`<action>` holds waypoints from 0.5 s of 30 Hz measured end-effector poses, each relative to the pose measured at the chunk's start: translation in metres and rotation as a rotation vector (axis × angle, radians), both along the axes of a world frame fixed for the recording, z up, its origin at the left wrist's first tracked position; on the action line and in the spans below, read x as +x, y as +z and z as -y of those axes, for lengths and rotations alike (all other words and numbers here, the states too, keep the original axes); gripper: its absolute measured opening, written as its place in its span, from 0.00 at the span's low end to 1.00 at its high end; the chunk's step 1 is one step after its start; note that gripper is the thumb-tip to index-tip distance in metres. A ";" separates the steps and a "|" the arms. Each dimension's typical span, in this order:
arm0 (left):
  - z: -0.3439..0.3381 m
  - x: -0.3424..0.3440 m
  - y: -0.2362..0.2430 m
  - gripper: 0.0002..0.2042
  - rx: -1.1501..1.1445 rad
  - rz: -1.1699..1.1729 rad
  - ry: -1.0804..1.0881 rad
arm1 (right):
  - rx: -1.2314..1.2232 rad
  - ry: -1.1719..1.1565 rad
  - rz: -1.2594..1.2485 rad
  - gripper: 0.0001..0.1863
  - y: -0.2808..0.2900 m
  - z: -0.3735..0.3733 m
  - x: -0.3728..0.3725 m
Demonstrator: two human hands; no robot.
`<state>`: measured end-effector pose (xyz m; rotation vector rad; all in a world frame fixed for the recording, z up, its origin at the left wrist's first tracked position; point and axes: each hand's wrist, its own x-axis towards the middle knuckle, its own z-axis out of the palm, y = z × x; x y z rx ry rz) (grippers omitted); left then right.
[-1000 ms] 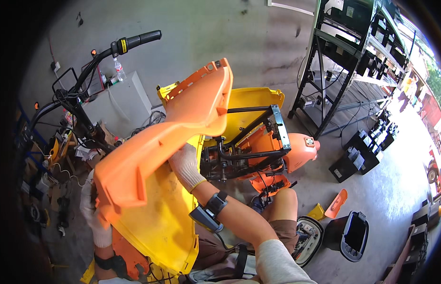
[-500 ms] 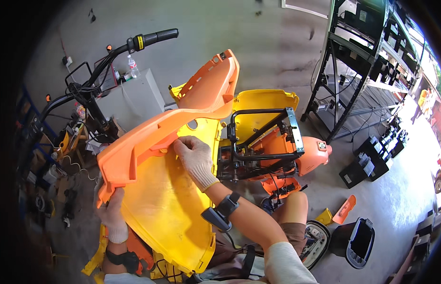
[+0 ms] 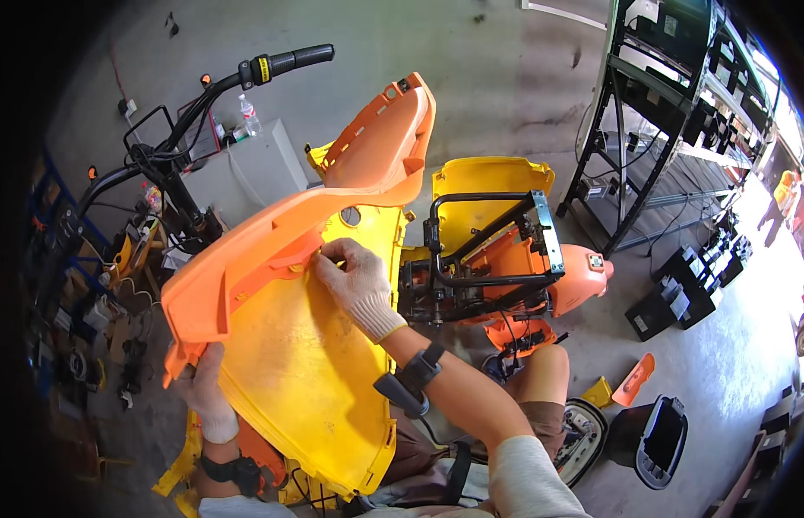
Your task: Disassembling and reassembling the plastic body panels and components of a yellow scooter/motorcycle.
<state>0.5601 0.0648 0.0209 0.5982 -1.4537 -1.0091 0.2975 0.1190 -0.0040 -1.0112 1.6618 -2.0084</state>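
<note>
An orange plastic body panel [image 3: 272,226], long and curved, lies against a broad yellow panel [image 3: 307,371] tilted across my lap. My left hand [image 3: 208,397], in a pale knitted glove, is closed around the panels' lower left edge, by the orange end; its fingers are partly hidden behind. My right hand [image 3: 354,276], gloved the same way, has its thumb and fingers pinched together at the orange panel's inner rib, above the yellow surface. Whatever sits between those fingertips is too small to make out. A round hole shows in the yellow panel beyond this hand.
Handlebars [image 3: 164,155] rise at left, before a pale cabinet [image 3: 259,164] with a bottle on it. A black-framed scooter body [image 3: 488,268] stands to the right. Farther right are a metal rack [image 3: 631,164], black battery boxes [image 3: 670,293] and a dark bin [image 3: 652,445] on the floor.
The orange panel's near end has swung slightly left and down. My right hand stays by the inner rib, its fingers a little more curled. The whole view has shifted slightly.
</note>
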 end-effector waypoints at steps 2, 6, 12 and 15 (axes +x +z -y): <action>0.001 0.003 -0.002 0.18 0.013 -0.050 0.014 | 0.010 -0.005 -0.052 0.14 0.002 -0.006 0.001; 0.027 0.035 -0.025 0.16 0.174 -0.237 -0.172 | 0.059 0.016 0.068 0.17 0.014 -0.014 0.000; 0.103 0.101 -0.094 0.21 0.410 -0.659 -0.759 | 0.177 0.024 0.108 0.18 0.026 -0.019 0.000; 0.134 0.124 -0.102 0.20 0.335 -0.394 -0.808 | 0.212 0.014 0.219 0.18 0.026 -0.015 -0.001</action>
